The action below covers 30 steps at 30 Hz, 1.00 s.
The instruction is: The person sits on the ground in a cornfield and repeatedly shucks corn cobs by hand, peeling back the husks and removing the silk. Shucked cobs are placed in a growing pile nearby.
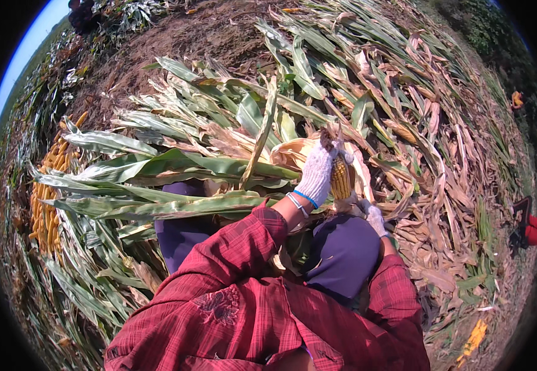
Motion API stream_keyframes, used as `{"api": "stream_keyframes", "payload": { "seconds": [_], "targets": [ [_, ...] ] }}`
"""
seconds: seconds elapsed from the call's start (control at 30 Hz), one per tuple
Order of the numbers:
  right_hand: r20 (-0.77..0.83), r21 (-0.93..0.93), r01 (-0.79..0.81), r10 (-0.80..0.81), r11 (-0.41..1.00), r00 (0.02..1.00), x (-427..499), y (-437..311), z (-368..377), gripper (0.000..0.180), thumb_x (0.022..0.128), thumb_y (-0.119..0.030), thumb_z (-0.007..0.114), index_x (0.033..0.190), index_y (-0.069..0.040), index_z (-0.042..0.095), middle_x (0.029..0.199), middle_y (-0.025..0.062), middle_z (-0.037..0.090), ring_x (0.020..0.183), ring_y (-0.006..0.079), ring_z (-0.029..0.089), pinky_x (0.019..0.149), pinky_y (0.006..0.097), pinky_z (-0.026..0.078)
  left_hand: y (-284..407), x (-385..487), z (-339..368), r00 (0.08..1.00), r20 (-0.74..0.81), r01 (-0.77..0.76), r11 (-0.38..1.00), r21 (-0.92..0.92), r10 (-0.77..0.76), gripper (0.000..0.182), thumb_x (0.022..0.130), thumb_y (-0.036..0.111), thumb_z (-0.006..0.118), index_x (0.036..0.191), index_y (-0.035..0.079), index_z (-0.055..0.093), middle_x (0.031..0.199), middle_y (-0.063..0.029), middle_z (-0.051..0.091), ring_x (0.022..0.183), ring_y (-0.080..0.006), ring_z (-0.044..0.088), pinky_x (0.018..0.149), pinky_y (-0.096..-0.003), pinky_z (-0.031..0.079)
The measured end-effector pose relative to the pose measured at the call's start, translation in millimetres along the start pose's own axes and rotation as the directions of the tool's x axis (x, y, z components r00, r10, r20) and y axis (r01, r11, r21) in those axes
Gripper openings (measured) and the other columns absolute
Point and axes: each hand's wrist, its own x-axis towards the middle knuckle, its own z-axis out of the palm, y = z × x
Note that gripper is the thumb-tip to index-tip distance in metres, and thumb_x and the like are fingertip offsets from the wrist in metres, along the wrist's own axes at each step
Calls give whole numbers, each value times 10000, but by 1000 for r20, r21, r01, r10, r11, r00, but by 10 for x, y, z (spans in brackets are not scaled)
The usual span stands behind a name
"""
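My left hand, in a pale knitted glove with a blue cuff edge, grips the upper end of a yellow corn ear in front of my right knee. The ear's kernels are bared, and pale husk spreads open beside it. Just below the ear's lower end, my right hand, also gloved, closes around the base of the ear and its husk; its fingertips are partly hidden. Long green corn leaves lie across my lap to the left.
Cut corn stalks with dry leaves cover the ground ahead and to the right. A heap of husked ears lies at the left, and more yellow ears lie at the lower right. Bare soil shows beyond the stalks.
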Motion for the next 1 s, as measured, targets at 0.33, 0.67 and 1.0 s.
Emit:
{"api": "stream_keyframes", "payload": {
  "seconds": [0.33, 0.67, 1.0],
  "targets": [
    [17, -505, 282, -318, 816, 948, -63, -11, -203, 383, 836, -207, 730, 1153, -20, 624, 1006, 132, 700, 899, 276, 672, 814, 378, 539, -100, -24, -69, 989, -116, 69, 979, -191, -92, 174, 916, 107, 583, 1065, 21, 609, 892, -133, 669, 823, -283, 653, 731, -381, 517],
    [-579, 231, -92, 213, 969, 787, 16, -626, -388, 221, 940, -229, 671, 1092, -75, 629, 886, 30, 642, 549, 96, 557, 438, 262, 434, -130, -4, -99, 952, -35, 280, 913, -298, -304, 102, 978, 135, 572, 1032, 52, 595, 918, -115, 694, 823, -259, 695, 731, -374, 560],
    [21, -781, 466, -728, 417, 686, 197, -1984, 541, 453, 806, -334, 752, 1192, -117, 655, 1149, 144, 623, 1124, 356, 572, 980, 474, 459, -192, -1, -110, 875, 89, 377, 552, -744, -477, 198, 994, 184, 546, 1125, 51, 610, 1027, -118, 686, 970, -275, 675, 842, -416, 551]
  ]
}}
